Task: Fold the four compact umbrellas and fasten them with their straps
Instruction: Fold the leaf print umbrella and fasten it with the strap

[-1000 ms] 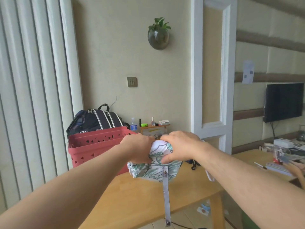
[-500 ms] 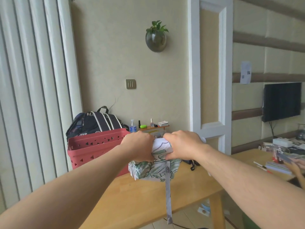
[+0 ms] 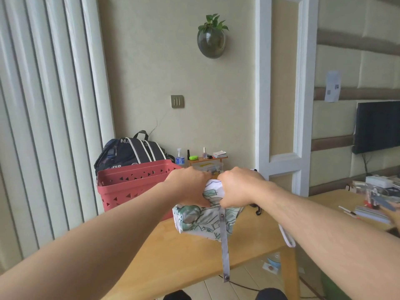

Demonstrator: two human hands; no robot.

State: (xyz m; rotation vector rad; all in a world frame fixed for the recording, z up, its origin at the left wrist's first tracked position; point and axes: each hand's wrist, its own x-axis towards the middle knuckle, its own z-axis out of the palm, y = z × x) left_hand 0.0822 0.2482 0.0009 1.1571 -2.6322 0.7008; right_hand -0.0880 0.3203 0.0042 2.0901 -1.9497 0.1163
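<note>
Both hands hold one compact umbrella (image 3: 205, 219) up in the air above the wooden counter (image 3: 184, 252), in front of the person. The left hand (image 3: 190, 187) grips the top of the bundled canopy from the left, its fingers curled down over the cloth. The right hand (image 3: 238, 187) grips the same top from the right, fingers likewise wrapped around the fabric, the two hands almost touching at the knuckles. The canopy is white with a green leaf print and bunches out below the hands in loose folds. Its grey strap (image 3: 224, 245) hangs straight down from under the right hand, unfastened, with a small snap at the lower end. A white loop (image 3: 286, 237), probably the wrist cord of the handle, dangles beneath the right forearm.

A red plastic basket (image 3: 129, 187) stands on the far left part of the counter, behind the left hand. A dark backpack (image 3: 129, 152) sits behind the basket against the wall. A glass wall planter (image 3: 211, 43) hangs above, and a dark screen (image 3: 377, 126) is mounted on the right wall
</note>
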